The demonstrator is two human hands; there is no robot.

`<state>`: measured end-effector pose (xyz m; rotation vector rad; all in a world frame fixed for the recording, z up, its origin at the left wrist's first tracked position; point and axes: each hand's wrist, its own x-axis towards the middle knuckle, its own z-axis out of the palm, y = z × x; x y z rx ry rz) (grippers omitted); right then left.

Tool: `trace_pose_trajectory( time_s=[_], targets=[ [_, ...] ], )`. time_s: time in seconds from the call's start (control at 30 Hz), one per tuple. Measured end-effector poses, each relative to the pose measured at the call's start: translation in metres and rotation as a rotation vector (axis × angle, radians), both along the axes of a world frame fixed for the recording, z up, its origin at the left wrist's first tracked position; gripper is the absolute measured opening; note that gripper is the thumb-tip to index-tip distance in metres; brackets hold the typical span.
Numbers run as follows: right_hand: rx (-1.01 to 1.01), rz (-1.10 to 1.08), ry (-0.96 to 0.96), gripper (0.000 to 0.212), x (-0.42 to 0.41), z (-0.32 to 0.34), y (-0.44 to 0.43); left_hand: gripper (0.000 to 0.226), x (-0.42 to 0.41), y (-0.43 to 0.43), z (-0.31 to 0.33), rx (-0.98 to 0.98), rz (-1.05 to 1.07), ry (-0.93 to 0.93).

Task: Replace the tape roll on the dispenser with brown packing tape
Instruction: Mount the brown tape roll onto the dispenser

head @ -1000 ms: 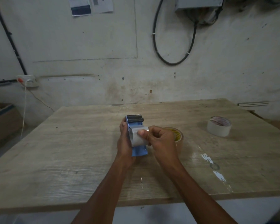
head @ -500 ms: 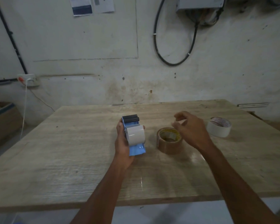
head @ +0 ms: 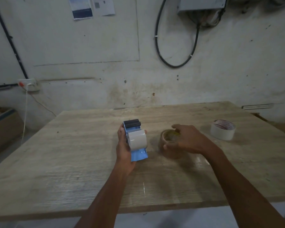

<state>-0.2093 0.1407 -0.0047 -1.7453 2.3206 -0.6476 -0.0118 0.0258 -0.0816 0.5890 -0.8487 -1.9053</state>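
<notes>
My left hand point(head: 124, 149) grips a blue tape dispenser point(head: 137, 153) above the wooden table point(head: 72, 162). The dispenser has a black roller at its far end and a bare pale hub point(head: 137, 142) on its side. To its right a brown packing tape roll point(head: 169, 146) lies flat on the table. My right hand point(head: 187, 140) rests over that roll, thumb against its near side and fingers across its top and far rim. The roll still sits on the table surface.
A white tape roll point(head: 222, 131) lies at the table's right side, apart from my hands. The table's near edge runs across the bottom of the view. Cardboard boxes point(head: 2, 127) stand on the floor at left. A wall with cables backs the table.
My right hand left the dispenser's hub, swung right, then came down onto the brown roll. My left hand kept hold of the dispenser, shifting it slightly left.
</notes>
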Motion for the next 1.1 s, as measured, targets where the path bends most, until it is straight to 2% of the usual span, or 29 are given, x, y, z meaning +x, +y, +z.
trace_pose_trajectory(
  time_s=[0.07, 0.13, 0.17, 0.23, 0.3, 0.43, 0.5, 0.57, 0.63, 0.67, 0.73, 0.8, 0.9, 1.03, 1.1],
  targets=[
    [-0.239, 0.060, -0.374, 0.078, -0.008, -0.008, 0.008, 0.076, 0.001, 0.000, -0.001, -0.011, 0.020, -0.009],
    [-0.441, 0.210, -0.823, 0.066, -0.009, -0.019, 0.012, 0.083, 0.000, -0.002, -0.003, -0.018, 0.060, -0.010],
    [-0.497, 0.277, -1.004, 0.068, -0.008, -0.025, 0.012, 0.084, 0.000, -0.004, -0.004, -0.020, 0.058, -0.011],
    [-0.569, 0.370, -1.203, 0.079, -0.001, -0.032, 0.009, 0.079, -0.001, -0.004, -0.004, -0.013, 0.048, -0.012],
    [-0.595, 0.400, -1.259, 0.087, 0.006, -0.034, 0.005, 0.076, -0.001, -0.001, -0.003, -0.001, 0.011, 0.007],
    [-0.596, 0.381, -1.360, 0.085, 0.023, -0.038, -0.003, 0.081, -0.003, 0.000, 0.000, 0.002, -0.018, 0.041],
    [-0.591, 0.332, -1.441, 0.079, 0.033, -0.041, -0.005, 0.103, -0.004, -0.002, -0.001, 0.008, -0.036, 0.015],
    [-0.592, 0.271, -1.439, 0.055, 0.041, -0.045, -0.005, 0.122, -0.006, -0.003, -0.001, 0.023, -0.078, -0.016],
    [-0.571, 0.249, -1.361, 0.034, 0.047, -0.046, -0.003, 0.113, -0.007, -0.005, -0.003, 0.041, -0.118, 0.012],
    [-0.557, 0.238, -1.326, 0.032, 0.048, -0.047, -0.003, 0.099, -0.007, -0.006, -0.004, 0.051, -0.151, 0.038],
    [-0.528, 0.232, -1.276, 0.041, 0.050, -0.047, -0.001, 0.074, -0.007, -0.006, -0.002, 0.099, -0.172, 0.061],
    [-0.509, 0.239, -1.260, 0.045, 0.052, -0.047, 0.001, 0.065, -0.008, -0.003, -0.001, 0.096, -0.152, 0.037],
    [-0.484, 0.223, -1.344, 0.036, 0.056, -0.046, 0.004, 0.066, -0.009, 0.001, -0.001, 0.002, -0.018, -0.016],
    [-0.467, 0.189, -1.375, 0.029, 0.056, -0.042, 0.005, 0.099, -0.008, 0.003, 0.001, -0.064, 0.104, -0.107],
    [-0.468, 0.168, -1.389, 0.024, 0.055, -0.041, 0.006, 0.100, -0.009, 0.002, 0.001, -0.098, 0.116, -0.113]
  ],
)
